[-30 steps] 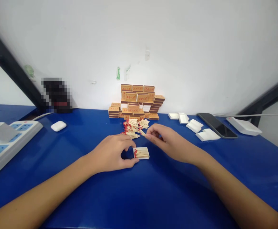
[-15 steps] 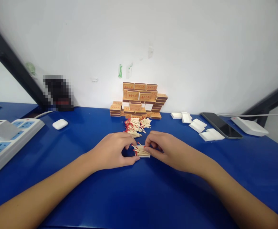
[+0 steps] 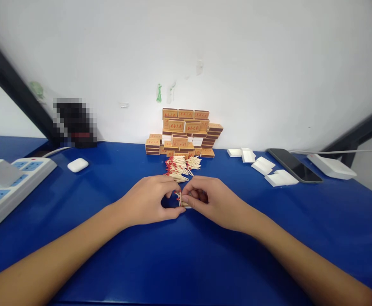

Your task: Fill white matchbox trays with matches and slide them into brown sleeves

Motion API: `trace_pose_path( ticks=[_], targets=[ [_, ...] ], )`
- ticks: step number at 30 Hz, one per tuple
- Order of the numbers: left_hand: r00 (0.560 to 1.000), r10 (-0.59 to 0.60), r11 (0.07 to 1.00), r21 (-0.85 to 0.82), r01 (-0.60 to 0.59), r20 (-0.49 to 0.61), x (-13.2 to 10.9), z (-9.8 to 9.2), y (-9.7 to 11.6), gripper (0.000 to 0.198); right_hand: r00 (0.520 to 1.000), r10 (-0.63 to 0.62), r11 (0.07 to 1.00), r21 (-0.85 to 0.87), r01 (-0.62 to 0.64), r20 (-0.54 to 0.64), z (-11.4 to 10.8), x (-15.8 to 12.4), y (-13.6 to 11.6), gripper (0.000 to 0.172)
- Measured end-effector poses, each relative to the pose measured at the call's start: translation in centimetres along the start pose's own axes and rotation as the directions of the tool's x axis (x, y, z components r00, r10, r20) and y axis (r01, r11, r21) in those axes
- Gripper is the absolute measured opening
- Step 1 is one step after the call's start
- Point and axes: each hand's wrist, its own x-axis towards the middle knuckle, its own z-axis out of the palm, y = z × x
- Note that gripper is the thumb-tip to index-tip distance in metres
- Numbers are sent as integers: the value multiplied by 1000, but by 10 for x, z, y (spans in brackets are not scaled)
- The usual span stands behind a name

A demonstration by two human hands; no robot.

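Observation:
A small white matchbox tray (image 3: 188,207) with red-tipped matches (image 3: 179,199) in it rests on the blue table. My left hand (image 3: 155,199) curls round the tray's left end, thumb at the near edge and fingers at the far side. Above the tray's middle and right part, my right hand (image 3: 203,196) has thumb and forefinger pinched on matches, covering much of the tray. Just beyond the hands lies a loose pile of matches (image 3: 181,165), most red heads to the left.
Stacked matchboxes (image 3: 179,140) stand against the wall. White empty trays (image 3: 262,165), a black phone (image 3: 294,165) and a white device (image 3: 331,166) lie at the right. At the left are a white earphone case (image 3: 78,165) and a power strip (image 3: 16,187) on the blue table (image 3: 179,263).
My right hand has moved left over the tray and now hides more of it. My left hand stays at the tray's left end. The whole view has shifted slightly.

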Motion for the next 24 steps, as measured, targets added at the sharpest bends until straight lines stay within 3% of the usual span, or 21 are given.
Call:
trace_pose_path(
  ticks=[8, 17, 24],
  targets=[
    [1000, 5, 1000, -1, -5, 8, 0, 1, -1, 25, 995, 50, 999, 16, -48, -81, 16, 4, -2, 7],
    [1000, 10, 1000, 21, -10, 8, -1, 0, -2, 25, 999, -46, 985, -168, 45, -1, -4, -2, 7, 11],
    [1000, 8, 1000, 22, -8, 10, -1, 0, -2, 27, 995, -77, 978, -187, 89, 70, -6, -4, 10, 13]
  ],
)
